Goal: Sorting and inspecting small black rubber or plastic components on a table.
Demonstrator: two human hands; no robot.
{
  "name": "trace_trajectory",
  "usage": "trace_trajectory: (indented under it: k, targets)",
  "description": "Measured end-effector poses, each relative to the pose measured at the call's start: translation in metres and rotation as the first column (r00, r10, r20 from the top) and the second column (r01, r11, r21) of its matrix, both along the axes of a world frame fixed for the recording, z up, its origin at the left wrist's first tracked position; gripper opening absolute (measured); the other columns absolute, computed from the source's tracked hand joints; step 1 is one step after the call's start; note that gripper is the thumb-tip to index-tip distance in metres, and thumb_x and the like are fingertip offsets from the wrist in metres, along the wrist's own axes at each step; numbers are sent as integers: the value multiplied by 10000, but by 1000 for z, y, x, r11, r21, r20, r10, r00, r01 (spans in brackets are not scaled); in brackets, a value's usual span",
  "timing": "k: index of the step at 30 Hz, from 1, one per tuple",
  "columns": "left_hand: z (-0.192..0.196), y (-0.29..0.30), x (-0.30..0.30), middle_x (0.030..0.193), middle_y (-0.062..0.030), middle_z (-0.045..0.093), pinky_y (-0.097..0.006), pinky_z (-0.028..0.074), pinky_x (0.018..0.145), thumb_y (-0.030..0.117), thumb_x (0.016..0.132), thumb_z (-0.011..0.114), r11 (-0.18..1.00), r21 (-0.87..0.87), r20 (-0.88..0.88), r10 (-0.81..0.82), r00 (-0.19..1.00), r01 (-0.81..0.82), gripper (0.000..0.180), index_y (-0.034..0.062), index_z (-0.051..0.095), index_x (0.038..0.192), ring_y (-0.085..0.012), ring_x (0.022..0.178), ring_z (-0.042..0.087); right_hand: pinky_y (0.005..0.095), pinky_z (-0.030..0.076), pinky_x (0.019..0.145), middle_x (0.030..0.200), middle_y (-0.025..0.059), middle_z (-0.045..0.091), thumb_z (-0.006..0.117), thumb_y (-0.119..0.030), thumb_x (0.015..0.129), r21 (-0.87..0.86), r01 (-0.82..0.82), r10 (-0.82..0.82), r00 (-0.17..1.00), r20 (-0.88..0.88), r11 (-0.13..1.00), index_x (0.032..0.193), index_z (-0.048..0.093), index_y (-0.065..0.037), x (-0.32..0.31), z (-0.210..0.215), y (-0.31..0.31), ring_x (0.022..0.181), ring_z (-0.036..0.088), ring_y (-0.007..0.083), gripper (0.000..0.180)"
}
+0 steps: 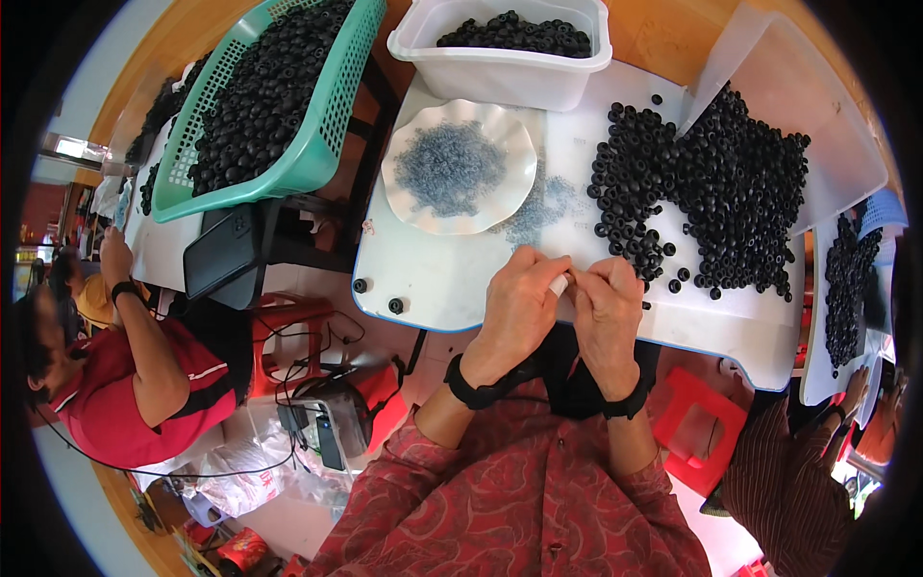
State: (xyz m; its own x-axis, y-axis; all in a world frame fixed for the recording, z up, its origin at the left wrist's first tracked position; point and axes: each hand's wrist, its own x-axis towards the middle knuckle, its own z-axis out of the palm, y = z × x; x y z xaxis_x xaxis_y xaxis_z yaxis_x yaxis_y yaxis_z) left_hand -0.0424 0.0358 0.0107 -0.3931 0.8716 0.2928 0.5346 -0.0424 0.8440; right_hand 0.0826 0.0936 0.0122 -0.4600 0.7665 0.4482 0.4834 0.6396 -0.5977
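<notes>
My left hand (pixel 514 306) and my right hand (pixel 609 310) meet over the front edge of the white table (pixel 423 279), fingertips pinched close together. Whatever lies between them is too small and covered to make out. Something white (pixel 559 285) shows at the left fingers, perhaps a finger wrap. Beyond the left hand is a wavy-rimmed white plate (pixel 396 197) with a heap of small clear grey pieces (pixel 450 168), some spilled beside it. Many black ring-shaped parts (pixel 740 202) are spread past my right hand. Two loose black parts (pixel 395 306) sit near the table's left corner.
A white tub (pixel 500 82) of black parts stands at the back. A clear bin (pixel 836 125) lies tipped at the right. At the left are a green basket (pixel 274 188) full of black parts and a dark phone (pixel 221 252). People (pixel 144 385) sit on both sides.
</notes>
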Motion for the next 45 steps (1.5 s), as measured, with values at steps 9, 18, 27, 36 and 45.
trace_trajectory:
  k: [9,18,27,36,45]
  targets:
    - [0,-1,4,877,-119,629,-308,496,626,-79,820,611,1000,-7,59,-3,998,3,274,9,700,1064,-225,730,626,359,341,690,772,26,523,699,26,718,-84,12,-16,999,-38,996,863,710,-69,1,1,1,755,529,216,173]
    - [1,-14,4,888,-114,650,-289,504,631,-89,813,614,997,9,34,77,996,-77,270,15,708,1044,-216,739,649,347,359,763,788,25,538,723,28,682,48,27,-23,996,-87,999,822,679,-64,-8,-4,-12,760,544,208,173]
    - [9,-43,-8,868,-111,659,-285,500,626,-80,812,627,987,-66,44,151,988,-148,262,27,716,1034,-206,730,651,331,377,685,797,24,551,730,17,660,25,-26,27,999,-48,999,819,683,-58,-26,-2,-37,714,541,210,182]
    - [6,-30,-8,881,-116,656,-279,500,634,-91,816,607,992,-3,123,129,984,-130,265,9,706,1041,-203,734,647,341,378,641,792,31,568,724,-6,705,94,13,-12,1000,-12,995,822,688,-63,-24,5,-27,674,533,210,135]
    - [-2,3,-4,878,-123,644,-301,501,622,-88,804,608,993,46,33,103,994,-104,261,0,703,1030,-234,720,642,341,353,675,775,34,548,704,-4,751,69,47,-47,999,-2,997,824,687,-61,-17,-1,1,698,536,207,95]
